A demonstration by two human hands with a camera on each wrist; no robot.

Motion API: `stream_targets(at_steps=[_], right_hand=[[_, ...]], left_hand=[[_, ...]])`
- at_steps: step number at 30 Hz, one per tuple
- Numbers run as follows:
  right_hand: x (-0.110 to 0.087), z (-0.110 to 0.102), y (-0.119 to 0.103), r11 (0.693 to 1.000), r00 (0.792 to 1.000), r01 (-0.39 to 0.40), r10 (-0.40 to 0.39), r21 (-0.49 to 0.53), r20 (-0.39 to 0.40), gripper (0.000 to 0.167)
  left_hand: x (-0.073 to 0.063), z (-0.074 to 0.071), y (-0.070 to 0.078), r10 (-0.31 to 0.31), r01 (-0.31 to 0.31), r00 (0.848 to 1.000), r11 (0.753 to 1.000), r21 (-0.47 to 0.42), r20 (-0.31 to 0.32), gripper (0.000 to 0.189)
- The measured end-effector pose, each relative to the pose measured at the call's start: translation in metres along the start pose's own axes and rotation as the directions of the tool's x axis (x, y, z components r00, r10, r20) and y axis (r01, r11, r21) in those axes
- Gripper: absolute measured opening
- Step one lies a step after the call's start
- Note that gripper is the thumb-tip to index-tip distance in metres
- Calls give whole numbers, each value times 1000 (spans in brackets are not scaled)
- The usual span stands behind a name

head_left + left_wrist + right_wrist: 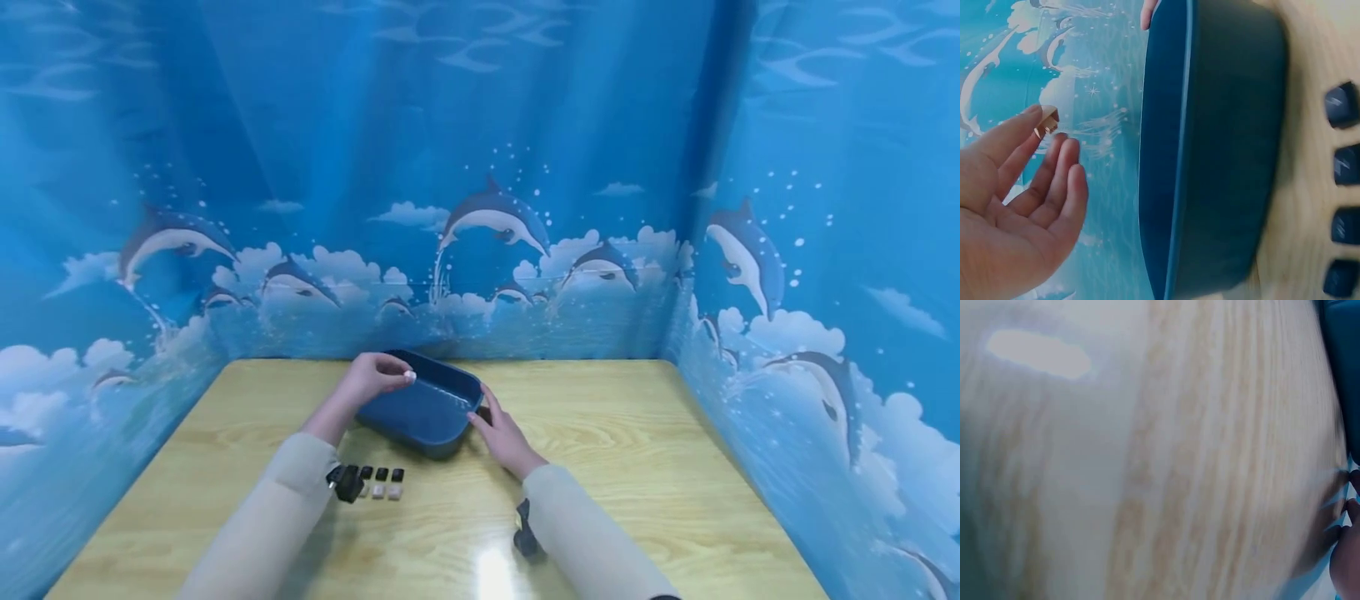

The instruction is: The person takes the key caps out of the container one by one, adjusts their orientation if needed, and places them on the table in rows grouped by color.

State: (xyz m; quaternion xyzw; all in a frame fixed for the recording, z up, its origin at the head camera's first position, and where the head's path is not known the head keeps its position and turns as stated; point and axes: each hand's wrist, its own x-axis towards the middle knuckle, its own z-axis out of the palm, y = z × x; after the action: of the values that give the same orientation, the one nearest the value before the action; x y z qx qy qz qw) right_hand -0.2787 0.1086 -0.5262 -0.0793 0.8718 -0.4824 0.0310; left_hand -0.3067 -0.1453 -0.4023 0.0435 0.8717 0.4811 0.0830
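Between the thumb and index finger of my left hand (pixel 371 377) a small white keycap (pixel 409 377) is pinched, above the dark blue plastic bin (pixel 423 439). In the left wrist view the keycap (pixel 1048 120) shows its hollow underside, and the other fingers of the left hand (pixel 1029 200) curl loosely. My right hand (pixel 506 437) grips the bin's right corner, the thumb at the rim and the fingers along the outside. On the table in front of the bin lie several black keycaps (pixel 382 474) in a row, with pale keycaps (pixel 378 492) in a row nearer me.
The wood-grain table (pixel 637 467) extends on both sides of the bin. A blue curtain (pixel 360 167) printed with dolphins stands behind the table and along its sides. Dark wrist devices (pixel 347 483) sit on both sleeves, the left one partly covering the keycap rows.
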Motion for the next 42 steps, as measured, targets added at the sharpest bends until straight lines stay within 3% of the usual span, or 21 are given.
stream_targets(at_steps=[6, 11, 19, 24, 29, 31, 34, 37, 41, 42], right_hand=[[0, 0, 2, 1000, 1000, -9, 9, 28, 19, 69], [1, -7, -2, 998, 999, 39, -40, 56, 23, 66], [-10, -32, -5, 994, 996, 90, -89, -60, 20, 61], [-20, -52, -1, 980, 992, 125, -123, -154, 23, 64], [-36, -70, 2, 966, 990, 135, -122, -219, 73, 67], [-42, -76, 2, 963, 989, 139, -121, -231, 90, 67], [-51, -84, 4, 956, 987, 153, -134, -252, 92, 67], [-57, -90, 5, 954, 987, 155, -137, -257, 87, 64], [-61, -93, 10, 950, 986, 163, -145, -265, 87, 61], [-62, -92, 12, 950, 985, 169, -151, -264, 87, 61]], left_hand=[[-24, -10, -13, 5, -5, 1000, 998, 57, -2, 30], [-42, -18, -30, 10, -8, 1000, 995, 95, -19, 32], [-65, -27, -52, 18, -13, 999, 988, 152, -30, 23], [-73, -31, -65, 46, -40, 998, 982, 185, -30, 19], [-82, -31, -79, 45, -44, 999, 974, 224, 1, 18], [-86, -30, -86, 49, -50, 999, 974, 220, 11, 18], [-89, -31, -98, 112, -117, 993, 967, 225, 35, 17], [-93, -35, -107, 141, -147, 989, 958, 244, 43, 17], [-98, -39, -116, 125, -133, 991, 950, 283, 46, 19], [-98, -39, -119, 143, -154, 988, 944, 293, 57, 19]])
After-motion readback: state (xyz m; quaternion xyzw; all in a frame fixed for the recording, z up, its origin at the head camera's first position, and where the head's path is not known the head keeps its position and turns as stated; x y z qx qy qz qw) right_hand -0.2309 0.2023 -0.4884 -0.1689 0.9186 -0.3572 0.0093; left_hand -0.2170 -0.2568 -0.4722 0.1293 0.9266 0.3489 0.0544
